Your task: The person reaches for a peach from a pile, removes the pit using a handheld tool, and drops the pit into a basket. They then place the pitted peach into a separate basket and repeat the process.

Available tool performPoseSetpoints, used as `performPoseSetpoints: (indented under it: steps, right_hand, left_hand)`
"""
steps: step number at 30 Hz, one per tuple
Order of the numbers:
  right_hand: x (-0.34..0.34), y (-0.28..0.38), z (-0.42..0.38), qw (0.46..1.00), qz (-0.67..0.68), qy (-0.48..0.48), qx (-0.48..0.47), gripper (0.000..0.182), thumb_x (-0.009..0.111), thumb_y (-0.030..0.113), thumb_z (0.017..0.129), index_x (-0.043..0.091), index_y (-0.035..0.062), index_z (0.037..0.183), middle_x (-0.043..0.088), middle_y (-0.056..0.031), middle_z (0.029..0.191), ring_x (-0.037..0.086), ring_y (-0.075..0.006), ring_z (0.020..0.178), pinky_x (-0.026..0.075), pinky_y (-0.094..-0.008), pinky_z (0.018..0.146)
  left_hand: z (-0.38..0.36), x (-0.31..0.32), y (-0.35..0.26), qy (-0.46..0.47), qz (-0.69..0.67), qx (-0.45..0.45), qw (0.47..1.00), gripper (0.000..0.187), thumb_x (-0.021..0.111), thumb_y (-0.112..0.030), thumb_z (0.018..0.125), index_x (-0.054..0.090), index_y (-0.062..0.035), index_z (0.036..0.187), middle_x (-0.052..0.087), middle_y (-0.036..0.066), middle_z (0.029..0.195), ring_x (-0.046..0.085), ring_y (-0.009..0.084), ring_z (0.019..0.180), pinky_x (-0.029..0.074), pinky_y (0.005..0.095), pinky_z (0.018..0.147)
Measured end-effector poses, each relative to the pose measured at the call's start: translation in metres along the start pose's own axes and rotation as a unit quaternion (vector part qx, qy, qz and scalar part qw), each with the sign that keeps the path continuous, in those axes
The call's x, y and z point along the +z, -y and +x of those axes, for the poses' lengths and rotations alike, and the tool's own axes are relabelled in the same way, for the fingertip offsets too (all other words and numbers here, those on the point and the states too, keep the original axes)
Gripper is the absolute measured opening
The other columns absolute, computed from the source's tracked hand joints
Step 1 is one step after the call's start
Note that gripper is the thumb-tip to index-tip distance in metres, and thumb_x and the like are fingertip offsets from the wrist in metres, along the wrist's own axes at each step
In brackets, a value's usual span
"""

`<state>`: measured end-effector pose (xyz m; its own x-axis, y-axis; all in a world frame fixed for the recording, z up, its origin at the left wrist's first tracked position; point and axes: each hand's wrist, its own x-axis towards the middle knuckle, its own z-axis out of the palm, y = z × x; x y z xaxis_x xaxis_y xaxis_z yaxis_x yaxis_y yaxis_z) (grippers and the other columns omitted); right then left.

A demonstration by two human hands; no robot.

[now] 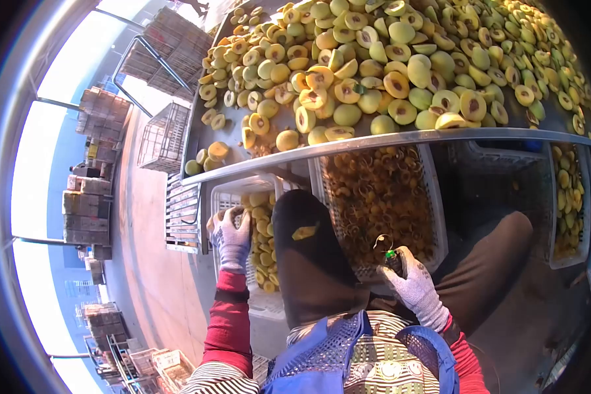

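Note:
My left hand [232, 238], in a pale glove with grey patches, is at a white crate [224, 190] of yellow fruit halves [262, 226]. Its fingers are slightly bent and apart, and no fruit shows in them. Held in my right hand [414, 287], also gloved, is a small pitting tool [393, 261] with a dark handle, a green band and a thin curved metal loop. Below that tool stands a second crate [438, 217], filled with brownish curled scraps [377, 197]. Halved peaches [400, 85] with reddish-brown centres are heaped on the metal table [233, 134] ahead.
The table's raised metal rim [368, 140] crosses above my knees. Another crate [574, 259] of fruit halves stands at far right. A yellow scrap [304, 232] lies on my trouser leg. Stacked crates [85, 210] line the left side, and a slatted rack [182, 213] stands nearer.

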<state>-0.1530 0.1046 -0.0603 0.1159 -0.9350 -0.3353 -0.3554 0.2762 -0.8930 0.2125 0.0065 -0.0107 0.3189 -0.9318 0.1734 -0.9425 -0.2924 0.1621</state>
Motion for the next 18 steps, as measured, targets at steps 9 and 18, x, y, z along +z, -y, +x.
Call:
performPoseSetpoints:
  steps: [9,18]
  right_hand:
    - [-0.005,0.002,0.013,0.998,0.05,0.015,0.02,0.04,0.068,0.027,0.082,0.054,0.0012,0.11,0.063,-0.0205,0.096,0.062,-0.0353,0.091,0.048,-0.0397,0.077]
    - [-0.011,0.015,0.042,0.921,0.38,0.0,0.086,0.026,0.062,0.023,0.091,0.059,0.0018,0.107,0.061,-0.0024,0.085,0.057,-0.0045,0.073,0.046,-0.0185,0.064]
  left_hand:
    - [0.223,0.077,-0.049,0.141,-0.044,0.035,0.988,0.075,0.08,-0.021,0.068,0.043,-0.0015,0.129,0.056,0.012,0.121,0.056,0.0187,0.106,0.046,0.0331,0.091]
    - [0.076,0.016,-0.183,0.066,-0.226,0.393,0.889,0.053,0.073,-0.005,0.066,0.06,-0.0095,0.117,0.055,0.017,0.109,0.057,0.0342,0.099,0.048,0.0383,0.086]
